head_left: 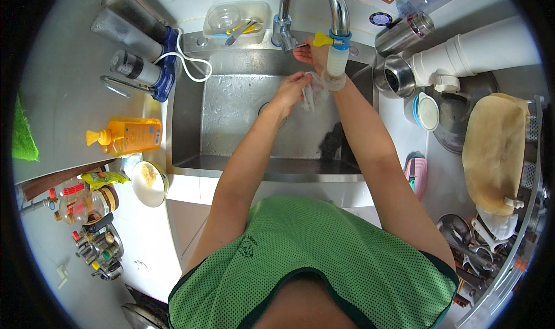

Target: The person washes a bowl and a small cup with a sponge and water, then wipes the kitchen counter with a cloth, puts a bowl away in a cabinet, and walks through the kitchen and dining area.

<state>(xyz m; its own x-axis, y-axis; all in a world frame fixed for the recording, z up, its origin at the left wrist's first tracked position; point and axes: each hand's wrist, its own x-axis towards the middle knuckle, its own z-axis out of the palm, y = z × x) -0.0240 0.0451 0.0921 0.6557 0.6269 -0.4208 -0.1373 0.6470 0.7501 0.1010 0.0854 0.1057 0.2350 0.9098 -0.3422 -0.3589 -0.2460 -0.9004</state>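
Over the stainless-steel sink (243, 112), my left hand (288, 94) pinches a thin, translucent plastic sheet or bag (310, 96) that hangs limp and crumpled. My right hand (318, 55) reaches behind the curved chrome spout (339, 8), its thumb and fingers around the lever of the chrome mixer tap (285, 32). A white ribbed filter (337, 61) with a yellow knob (322, 39) is fitted to the spout's end and hides part of my right wrist. Water drops dot the sink's floor, and my left hand partly covers the drain (282, 122).
A plastic tray (260, 36) with utensils and a clear bowl stands behind the sink. Left are an orange pump bottle (134, 135), a water filter unit (167, 69) and a bowl (139, 194). Right are a steel cup (394, 77), a white pipe (477, 54) and a lidded container (427, 112).
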